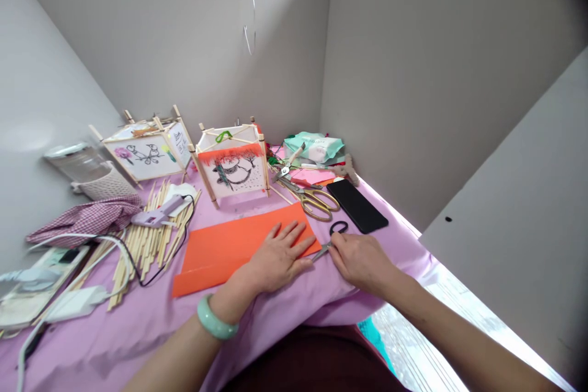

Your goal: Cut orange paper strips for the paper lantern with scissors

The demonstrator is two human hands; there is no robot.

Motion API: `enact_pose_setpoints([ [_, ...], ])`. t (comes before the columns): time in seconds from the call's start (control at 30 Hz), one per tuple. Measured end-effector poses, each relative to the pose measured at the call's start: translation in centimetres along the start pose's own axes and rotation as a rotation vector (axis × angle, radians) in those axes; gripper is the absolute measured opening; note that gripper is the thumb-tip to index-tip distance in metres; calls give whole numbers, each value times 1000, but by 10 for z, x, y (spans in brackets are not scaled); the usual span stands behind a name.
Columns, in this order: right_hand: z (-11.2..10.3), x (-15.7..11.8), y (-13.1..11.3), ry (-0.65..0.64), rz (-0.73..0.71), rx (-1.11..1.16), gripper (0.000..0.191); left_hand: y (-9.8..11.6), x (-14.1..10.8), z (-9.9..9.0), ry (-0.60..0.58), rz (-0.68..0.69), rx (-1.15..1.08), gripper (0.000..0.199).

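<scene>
An orange sheet of paper [225, 242] lies on the purple tablecloth, with a narrow strip along its lower left edge. My left hand [280, 257] rests flat on the right part of the sheet, fingers spread. Just right of the paper, my right hand [361, 260] is closed on small black-handled scissors [339, 227]. Their blades point left toward the paper's corner, near my left thumb. Part of the scissors is hidden by my right fingers. Larger gold-handled scissors [316, 205] lie beyond the sheet's upper right corner.
Behind the paper stand two stick-framed lanterns with drawn panels, one nearer [234, 174] and one farther left [149, 156]. A glue gun [158, 214] lies on loose wooden sticks [142, 251]. Cables and a white adapter [78, 304] lie at left; a black phone [357, 205] lies at right.
</scene>
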State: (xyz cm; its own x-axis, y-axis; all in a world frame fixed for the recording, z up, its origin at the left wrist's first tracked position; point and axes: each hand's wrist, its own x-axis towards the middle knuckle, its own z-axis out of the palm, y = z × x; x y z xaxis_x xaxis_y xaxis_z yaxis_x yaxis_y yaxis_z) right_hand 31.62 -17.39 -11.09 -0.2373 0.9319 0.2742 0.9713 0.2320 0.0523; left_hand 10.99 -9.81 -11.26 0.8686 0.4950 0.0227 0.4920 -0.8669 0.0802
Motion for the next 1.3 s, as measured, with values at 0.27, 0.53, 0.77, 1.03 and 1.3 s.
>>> enact_pose_setpoints([
  [0.27, 4, -10, 6, 37, -67, 87, 19, 3, 0, -2, -4, -22, -31, 56],
  [0.53, 6, -22, 5, 73, -32, 98, 21, 2, -1, -2, -16, -22, -41, 57],
  [0.77, 15, -9, -14, 88, 26, 99, 15, -1, 0, 1, -16, -3, -4, 62],
  [1.03, 13, -13, -10, 83, -70, 147, 16, 0, -1, 4, 9, -9, 3, 61],
  [1.3, 14, -14, -25, 88, 26, 117, 13, -1, -1, 2, 1, -5, -2, 60],
])
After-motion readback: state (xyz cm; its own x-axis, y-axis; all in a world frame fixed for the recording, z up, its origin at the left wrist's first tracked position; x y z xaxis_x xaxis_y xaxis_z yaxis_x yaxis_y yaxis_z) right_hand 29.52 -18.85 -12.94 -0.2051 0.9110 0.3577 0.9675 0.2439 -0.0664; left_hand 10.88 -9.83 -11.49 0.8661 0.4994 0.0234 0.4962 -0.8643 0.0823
